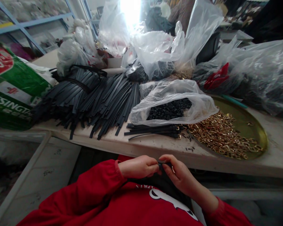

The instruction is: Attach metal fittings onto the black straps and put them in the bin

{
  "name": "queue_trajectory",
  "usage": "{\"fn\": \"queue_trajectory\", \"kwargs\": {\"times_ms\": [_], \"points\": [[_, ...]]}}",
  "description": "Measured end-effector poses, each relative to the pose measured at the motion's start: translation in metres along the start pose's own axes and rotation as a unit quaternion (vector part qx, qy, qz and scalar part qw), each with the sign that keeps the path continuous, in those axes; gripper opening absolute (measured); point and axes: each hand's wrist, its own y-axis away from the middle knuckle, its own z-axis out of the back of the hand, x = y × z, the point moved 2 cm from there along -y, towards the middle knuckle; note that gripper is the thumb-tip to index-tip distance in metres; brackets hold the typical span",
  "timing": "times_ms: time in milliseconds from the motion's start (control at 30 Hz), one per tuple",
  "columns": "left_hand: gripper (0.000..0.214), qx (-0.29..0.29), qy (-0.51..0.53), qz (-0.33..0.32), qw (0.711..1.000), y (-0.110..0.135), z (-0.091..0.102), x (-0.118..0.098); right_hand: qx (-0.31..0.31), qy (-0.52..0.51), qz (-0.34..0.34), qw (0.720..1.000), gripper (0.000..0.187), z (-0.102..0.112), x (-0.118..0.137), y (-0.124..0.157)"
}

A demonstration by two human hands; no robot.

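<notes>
In front of my body, just below the table edge, my left hand (140,167) and my right hand (175,172) pinch a black strap (160,164) between them. Only a short piece of it shows; the rest is hidden by my fingers. On the table above my hands lies a small stack of black straps (153,129) with gold buckles at their right ends. Beside it sits an open clear plastic bag (138,111) of small black loops (167,110). Loose gold buckles (217,133) are heaped on a round tray (258,125) to the right.
Bundles of long black strips (108,100) cover the table's left part, next to a green printed bag (9,94). Several clear plastic bags (155,44) stand along the back. Small black bits (190,149) lie near the front edge. A blue shelf frame (44,19) rises behind.
</notes>
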Motion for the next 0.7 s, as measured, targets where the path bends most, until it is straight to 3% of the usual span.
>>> {"fn": "queue_trajectory", "kwargs": {"times_ms": [233,367,567,700], "points": [[0.036,-0.056,-0.052,-0.027,0.997,-0.008,-0.001,0.004,0.003,-0.058,-0.032,0.998,0.02,-0.002,-0.003,0.002],[0.036,-0.059,-0.11,-0.035,0.992,-0.006,0.002,0.002,-0.006,-0.064,-0.056,0.996,0.024,0.0,-0.004,0.005],[0.032,-0.058,-0.105,-0.063,0.991,-0.004,-0.001,-0.003,0.011,-0.044,-0.008,0.999,0.023,0.001,0.002,0.009],[0.035,-0.045,-0.118,-0.041,0.991,-0.003,-0.007,-0.009,0.007,-0.024,0.01,1.0,0.022,-0.006,0.001,0.01]]}}
